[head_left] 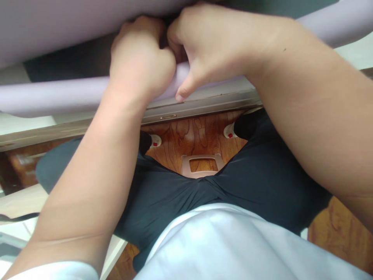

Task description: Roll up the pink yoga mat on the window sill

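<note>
A smooth lavender sheet [52, 97] has a rounded, roll-like front edge running across the table. My left hand [142, 58] is closed in a fist against this edge, its fingertips hidden on the far side. Close beside it, my right hand [210, 46] curls its fingers behind the edge, while its thumb lies over the front of the lavender material. What the curled fingers hold is mostly out of sight. A dark surface [72, 60] shows between the front edge and a larger lavender panel [58, 27] above.
Below the hands runs the table's pale front edge [198, 105], with a small metal piece [168, 116] on it. My dark-clad legs [175, 194] are under it. A pinkish stool [186, 165] stands on the wood floor [192, 136]. Light-coloured furniture [20, 202] is at left.
</note>
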Demonstrator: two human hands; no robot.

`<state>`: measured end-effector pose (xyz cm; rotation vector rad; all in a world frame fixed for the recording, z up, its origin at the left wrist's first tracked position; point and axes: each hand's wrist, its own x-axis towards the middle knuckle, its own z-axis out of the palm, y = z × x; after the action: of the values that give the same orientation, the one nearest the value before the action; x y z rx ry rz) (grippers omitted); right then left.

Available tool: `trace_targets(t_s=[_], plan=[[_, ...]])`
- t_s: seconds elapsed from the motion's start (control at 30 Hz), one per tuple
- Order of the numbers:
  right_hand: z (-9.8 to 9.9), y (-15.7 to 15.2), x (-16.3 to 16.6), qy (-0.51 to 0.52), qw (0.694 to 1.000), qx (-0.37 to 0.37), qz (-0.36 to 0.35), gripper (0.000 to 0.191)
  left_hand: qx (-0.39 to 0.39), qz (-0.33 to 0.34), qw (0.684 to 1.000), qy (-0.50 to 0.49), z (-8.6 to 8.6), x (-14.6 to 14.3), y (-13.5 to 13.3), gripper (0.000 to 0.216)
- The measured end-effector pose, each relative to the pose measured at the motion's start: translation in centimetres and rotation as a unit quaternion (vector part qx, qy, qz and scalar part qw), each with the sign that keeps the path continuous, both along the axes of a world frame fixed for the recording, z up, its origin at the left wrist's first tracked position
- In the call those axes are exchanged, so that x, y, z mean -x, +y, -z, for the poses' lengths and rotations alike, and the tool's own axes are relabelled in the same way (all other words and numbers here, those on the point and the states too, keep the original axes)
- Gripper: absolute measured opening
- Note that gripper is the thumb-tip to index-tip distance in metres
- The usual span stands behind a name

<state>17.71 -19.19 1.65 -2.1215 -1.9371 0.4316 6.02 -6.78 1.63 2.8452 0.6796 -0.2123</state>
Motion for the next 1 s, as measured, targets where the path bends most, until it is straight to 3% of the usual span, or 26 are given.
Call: trace_targets(t_s=[0.13, 0.3, 0.63, 0.87, 1.0], plan=[[-0.4, 0.4, 0.6, 0.012, 1.0, 0.021, 0.002, 0.058, 0.038, 0.018, 0.998, -0.042, 0.3, 0.1, 0.6, 0.04], [-0.3, 0.4, 0.8, 0.045, 0.998, 0.022, 0.035, 0.047, 0.061, -0.015, 0.997, -0.05, 0.8, 0.4, 0.9, 0.031], [-0.6, 0.8, 1.1, 0.039, 0.996, 0.06, 0.052, 0.056, 0.049, -0.024, 0.995, -0.079, 1.8, 0.5, 1.2, 0.03], [-0.4, 0.8, 0.6, 0.038, 0.998, 0.033, 0.047, 0.062, 0.03, -0.029, 0.994, -0.105, 1.7, 0.4, 1.0, 0.036], [-0.1, 0.8, 0.1, 0.054, 0.998, 0.02, 0.03, 0.055, 0.012, -0.049, 0.992, -0.115, 1.4, 0.7, 0.8, 0.038]])
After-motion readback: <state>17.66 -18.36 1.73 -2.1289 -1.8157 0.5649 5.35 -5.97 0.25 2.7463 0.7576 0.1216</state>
